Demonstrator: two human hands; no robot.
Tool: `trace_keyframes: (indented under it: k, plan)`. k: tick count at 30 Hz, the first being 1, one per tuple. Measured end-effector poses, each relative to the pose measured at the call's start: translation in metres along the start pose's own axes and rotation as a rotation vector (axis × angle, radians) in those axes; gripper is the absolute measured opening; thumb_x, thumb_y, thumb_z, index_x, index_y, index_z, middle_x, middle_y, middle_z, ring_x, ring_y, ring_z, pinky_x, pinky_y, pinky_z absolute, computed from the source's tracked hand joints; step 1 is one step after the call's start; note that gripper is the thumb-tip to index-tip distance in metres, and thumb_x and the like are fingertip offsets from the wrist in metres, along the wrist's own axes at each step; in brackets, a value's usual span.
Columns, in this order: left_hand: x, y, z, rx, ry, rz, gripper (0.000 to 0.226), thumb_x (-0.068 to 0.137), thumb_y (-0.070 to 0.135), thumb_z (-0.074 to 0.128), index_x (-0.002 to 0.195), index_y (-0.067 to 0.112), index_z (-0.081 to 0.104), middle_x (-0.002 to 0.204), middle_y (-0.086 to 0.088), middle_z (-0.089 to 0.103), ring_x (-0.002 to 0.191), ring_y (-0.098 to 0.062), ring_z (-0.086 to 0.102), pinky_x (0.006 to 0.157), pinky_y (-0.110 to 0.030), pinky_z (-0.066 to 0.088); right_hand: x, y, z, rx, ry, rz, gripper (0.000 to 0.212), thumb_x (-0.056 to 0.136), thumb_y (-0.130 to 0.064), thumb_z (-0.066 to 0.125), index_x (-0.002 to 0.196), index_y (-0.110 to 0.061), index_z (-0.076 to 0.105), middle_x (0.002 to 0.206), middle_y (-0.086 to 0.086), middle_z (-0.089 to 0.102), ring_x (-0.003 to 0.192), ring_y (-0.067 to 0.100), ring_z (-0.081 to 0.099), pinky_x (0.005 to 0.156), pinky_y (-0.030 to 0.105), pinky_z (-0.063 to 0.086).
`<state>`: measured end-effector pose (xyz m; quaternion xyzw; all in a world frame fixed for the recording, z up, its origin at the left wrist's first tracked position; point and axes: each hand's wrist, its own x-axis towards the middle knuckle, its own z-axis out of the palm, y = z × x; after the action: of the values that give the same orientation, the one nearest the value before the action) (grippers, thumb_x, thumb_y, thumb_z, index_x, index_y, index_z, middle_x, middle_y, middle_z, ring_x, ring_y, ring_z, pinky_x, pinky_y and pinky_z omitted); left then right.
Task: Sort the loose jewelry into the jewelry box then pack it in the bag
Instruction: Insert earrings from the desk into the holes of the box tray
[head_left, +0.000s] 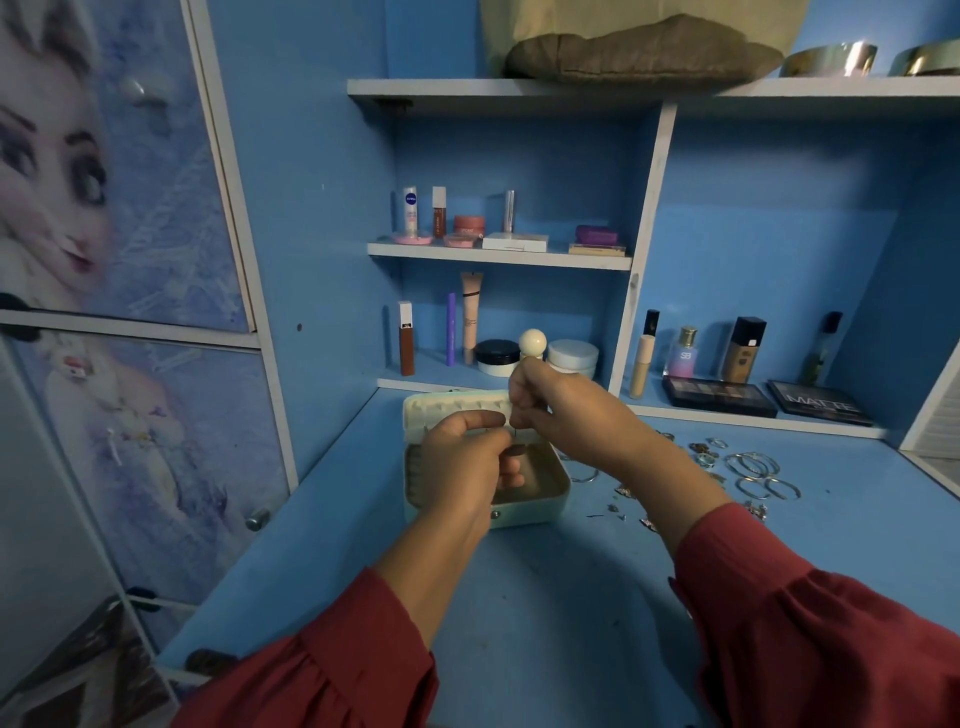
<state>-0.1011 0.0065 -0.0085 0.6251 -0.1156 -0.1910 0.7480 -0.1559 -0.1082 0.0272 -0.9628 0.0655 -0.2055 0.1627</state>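
Observation:
A pale green jewelry box (540, 506) stands open on the blue desk, its lid (441, 408) tipped back. Above it, my right hand (566, 415) pinches a small piece of jewelry with a thin pin hanging down. My left hand (467, 467) is held over the box's left half, fingers curled, pinching something tiny right beside the right hand's fingertips. What it pinches is too small to make out. Loose jewelry (748, 470) lies on the desk to the right: several silver hoops, rings and small earrings.
Cosmetics fill the shelves behind: jars (571, 358), tubes, bottles and two dark palettes (719, 397). A cream ball-topped item (532, 343) stands just behind my right hand. A cupboard door with a cartoon print is at the left. A beige bag (644, 47) sits on the top shelf.

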Motion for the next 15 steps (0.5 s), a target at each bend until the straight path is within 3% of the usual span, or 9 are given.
trace_keyframes:
  k: [6,10,15]
  plan:
    - [0.002,-0.001,0.0,-0.002,0.008,-0.008,0.016,0.085,0.0,0.061,0.092,0.014,0.065,0.072,-0.013,0.07,0.053,-0.016,0.059,0.055,-0.031,0.055,0.002,-0.004,-0.008,-0.155,-0.093,-0.082,0.025,0.092,-0.009,0.052,0.094,-0.029,0.036,0.081,-0.013,0.052,0.072,0.005,0.047,0.06,0.023,0.037]
    - [0.001,-0.001,0.0,-0.019,0.008,-0.015,0.016,0.083,0.0,0.062,0.09,0.014,0.063,0.072,-0.011,0.071,0.058,-0.02,0.061,0.049,-0.027,0.052,0.004,-0.01,-0.013,-0.225,-0.127,-0.117,0.022,0.091,-0.013,0.054,0.104,-0.025,0.04,0.093,-0.006,0.062,0.084,0.014,0.054,0.07,0.032,0.048]
    - [-0.001,0.0,0.0,-0.028,0.006,-0.016,0.016,0.085,-0.002,0.059,0.088,0.014,0.061,0.075,-0.013,0.072,0.065,-0.024,0.064,0.047,-0.026,0.052,0.009,-0.013,-0.012,-0.242,-0.182,-0.116,0.026,0.09,-0.01,0.053,0.111,-0.021,0.042,0.096,-0.003,0.066,0.087,0.015,0.058,0.075,0.038,0.052]
